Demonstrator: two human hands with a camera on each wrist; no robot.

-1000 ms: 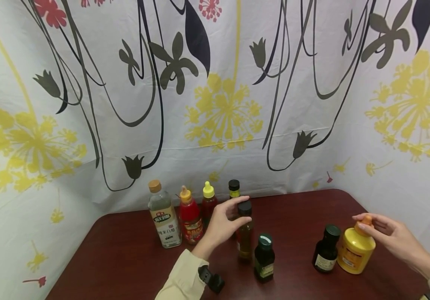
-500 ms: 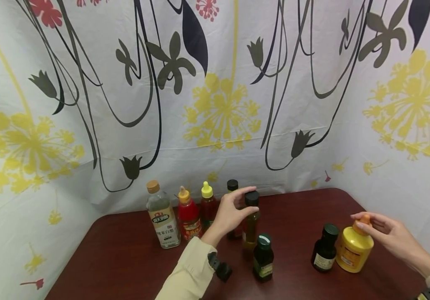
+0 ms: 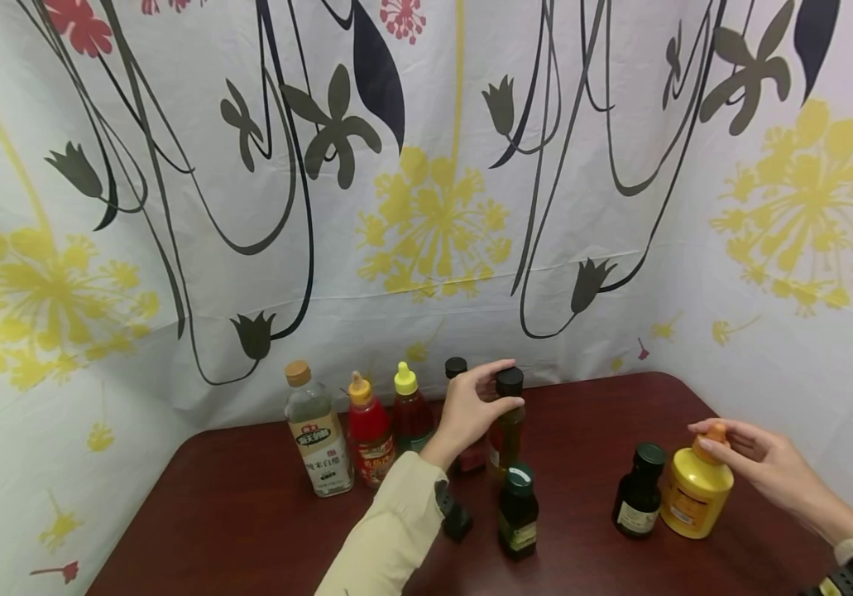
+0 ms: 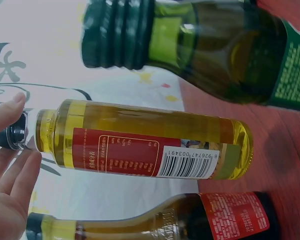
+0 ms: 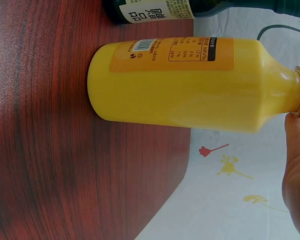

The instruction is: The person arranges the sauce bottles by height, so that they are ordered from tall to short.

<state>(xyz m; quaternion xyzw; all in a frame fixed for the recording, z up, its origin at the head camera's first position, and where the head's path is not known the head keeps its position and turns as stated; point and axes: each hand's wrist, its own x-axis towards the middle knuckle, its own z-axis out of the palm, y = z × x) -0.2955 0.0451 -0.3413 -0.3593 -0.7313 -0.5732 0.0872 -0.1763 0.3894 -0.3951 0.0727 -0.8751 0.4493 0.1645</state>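
My left hand [image 3: 471, 411] pinches the black cap of a glass oil bottle [image 4: 122, 140], thumb and fingers on opposite sides. That bottle is upright, holds golden oil and has a red label with a barcode; whether its base touches the table I cannot tell. At the right, my right hand [image 3: 772, 463] grips the orange cap of a yellow squeeze bottle [image 3: 697, 494], which stands upright on the table. A small green-capped bottle [image 3: 519, 517] stands in front of the oil bottle. Left of the yellow bottle is a dark green-capped bottle [image 3: 638, 501] with a pale label.
A clear white vinegar bottle [image 3: 320, 439], a red sauce bottle [image 3: 371, 434] and a yellow-capped squeeze bottle [image 3: 413, 414] line the back left. A black-capped dark bottle [image 4: 235, 215] is partly behind my left hand. A patterned cloth [image 3: 426, 207] hangs behind the dark red table [image 3: 195, 513].
My left hand and the oil bottle have moved away from me and to the right. My right hand keeps its hold on the yellow bottle's cap. The head view has shifted slightly rightward.
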